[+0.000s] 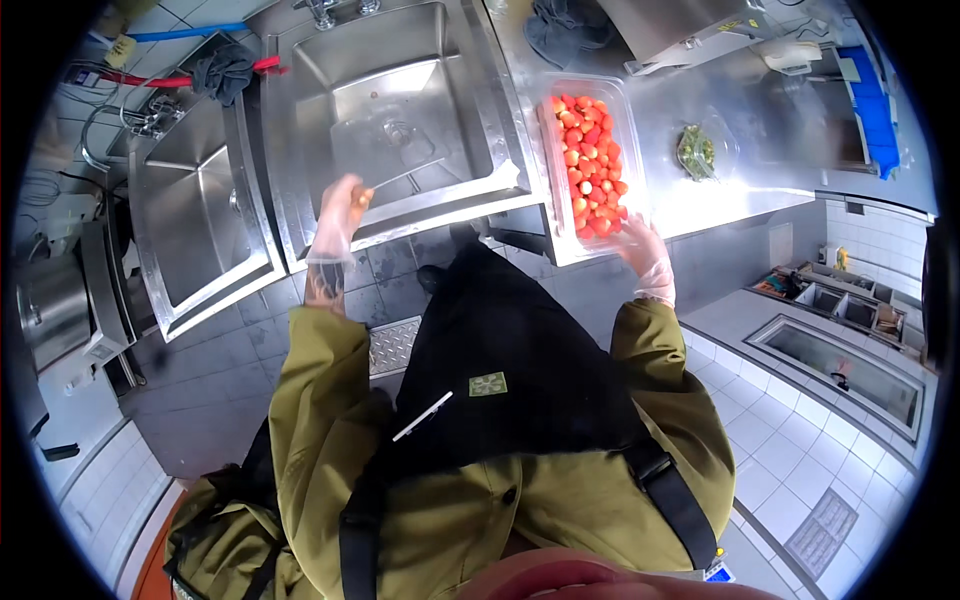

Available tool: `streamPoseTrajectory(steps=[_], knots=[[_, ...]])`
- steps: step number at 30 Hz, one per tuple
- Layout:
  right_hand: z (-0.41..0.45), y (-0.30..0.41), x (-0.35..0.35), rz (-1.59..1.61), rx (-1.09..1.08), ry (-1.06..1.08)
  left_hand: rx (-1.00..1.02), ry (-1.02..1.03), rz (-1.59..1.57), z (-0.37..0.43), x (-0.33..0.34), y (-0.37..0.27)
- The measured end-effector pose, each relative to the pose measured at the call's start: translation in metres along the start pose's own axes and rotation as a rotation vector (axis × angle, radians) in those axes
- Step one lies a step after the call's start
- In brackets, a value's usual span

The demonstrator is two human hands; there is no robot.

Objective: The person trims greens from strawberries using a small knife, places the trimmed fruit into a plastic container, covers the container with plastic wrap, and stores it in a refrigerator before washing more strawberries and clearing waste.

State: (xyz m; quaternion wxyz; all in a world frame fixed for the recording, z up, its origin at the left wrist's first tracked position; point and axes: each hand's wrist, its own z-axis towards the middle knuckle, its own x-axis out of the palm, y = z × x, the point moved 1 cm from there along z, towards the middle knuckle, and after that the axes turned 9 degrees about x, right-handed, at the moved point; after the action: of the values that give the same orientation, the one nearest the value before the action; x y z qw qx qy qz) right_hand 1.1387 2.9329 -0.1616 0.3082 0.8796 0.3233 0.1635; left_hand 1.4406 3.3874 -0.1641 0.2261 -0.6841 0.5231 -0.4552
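A long clear plastic container (pixel 636 135) of red, hulled-looking strawberries (pixel 592 161) stands on the steel counter, right of the large sink. My right hand (pixel 641 240), in a clear glove, grips its near right corner; the fingertips are blurred. Over the large sink basin (pixel 465 105) is a see-through rectangular sheet that looks like a plastic lid (pixel 382 142). My left hand (pixel 346 206), also in a clear glove, has its fingers curled at the near left corner of this lid. Farther right on the counter, a clear container (pixel 724 154) holds green leafy bits (pixel 697 152).
A second steel sink (pixel 202 202) stands at the left, with a dark cloth (pixel 223 71) and a red hose (pixel 150 80) behind it. Another dark cloth (pixel 566 34) lies at the counter's back beside a steel appliance (pixel 682 30). The sink's raised front rim (pixel 450 204) lies between my hands.
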Motion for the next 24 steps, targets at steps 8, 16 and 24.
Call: streamPoseTrajectory(steps=[8,16,24], knots=[[-0.013,0.003,-0.004,0.106,-0.047,0.032,-0.028,0.3,0.152,0.006,0.032,-0.004],[-0.158,0.086,0.033,-0.045,-0.044,-0.181,-0.164,0.765,0.354,0.008,0.099,0.025],[-0.231,0.178,0.077,-0.427,0.044,-0.347,0.096,0.966,0.666,-0.019,0.187,0.051]])
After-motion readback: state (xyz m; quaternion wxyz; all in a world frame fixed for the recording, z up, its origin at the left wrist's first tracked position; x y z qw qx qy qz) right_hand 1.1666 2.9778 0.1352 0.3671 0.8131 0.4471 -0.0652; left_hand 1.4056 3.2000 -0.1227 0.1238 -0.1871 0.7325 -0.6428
